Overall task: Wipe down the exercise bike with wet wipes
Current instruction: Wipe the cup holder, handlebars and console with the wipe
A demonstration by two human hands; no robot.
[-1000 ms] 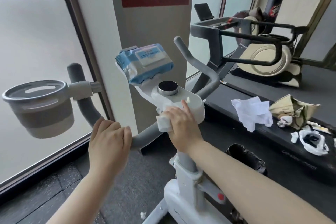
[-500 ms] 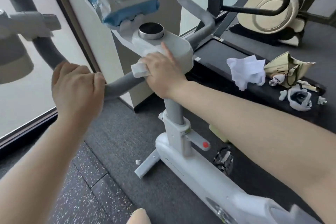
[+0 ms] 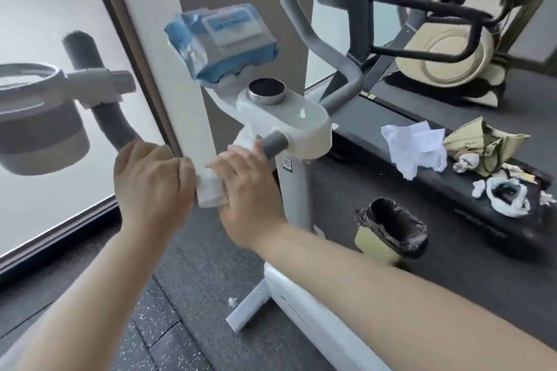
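The white exercise bike's console (image 3: 304, 120) with a round black knob (image 3: 266, 90) stands in the middle of the head view. A blue pack of wet wipes (image 3: 223, 42) lies on its holder. My left hand (image 3: 150, 181) grips the grey left handlebar (image 3: 102, 105), fingers curled over it. Just to its right, my right hand (image 3: 250, 190) holds a folded white wet wipe (image 3: 209, 193) wrapped against the handlebar where it runs toward the console. The bar under both hands is hidden.
A grey cup holder (image 3: 36, 117) is clamped to the left handlebar. A lined bin (image 3: 391, 229) stands on the floor to the right of the bike post. Crumpled wipes (image 3: 413, 144) and a paper bag (image 3: 482, 144) lie on the treadmill deck (image 3: 376, 141). A frosted window is on the left.
My right hand slid with the wipe from the console's front face down and left onto the handlebar, beside my left hand. My left hand keeps its grip. The view swung down, then back up.
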